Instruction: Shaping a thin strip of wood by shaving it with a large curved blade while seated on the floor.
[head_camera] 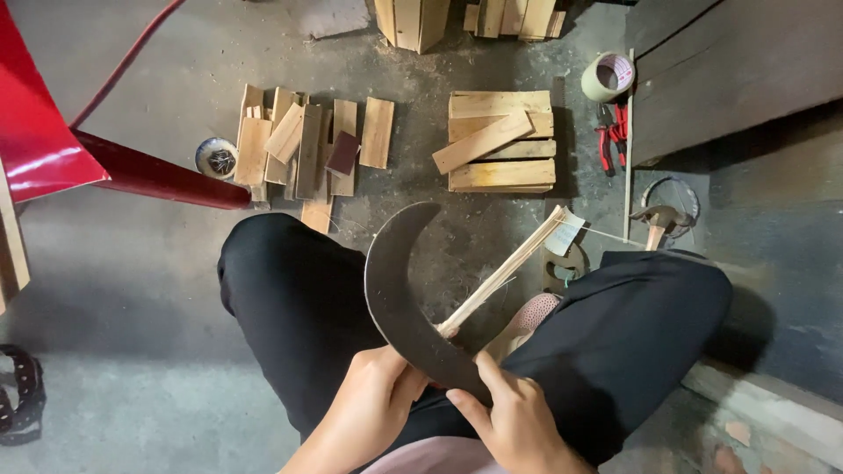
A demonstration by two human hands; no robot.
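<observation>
Gripping the curved dark blade (399, 294) near its lower end, the right hand (514, 421) wraps its fingers over the metal, thumb pressed on the flat. Left of it, touching the same blade, the left hand (373, 399) closes its grip on the near end of a thin bamboo strip (505, 268). That strip crosses the blade's edge and slants up to the right, over the floor between the black-clad knees. Beyond the blade, a stack of wooden slats (500, 140) lies on the floor, with scattered small boards (303, 145) left of the stack, and red pliers (612, 132) and a tape roll (608, 77) right of it.
</observation>
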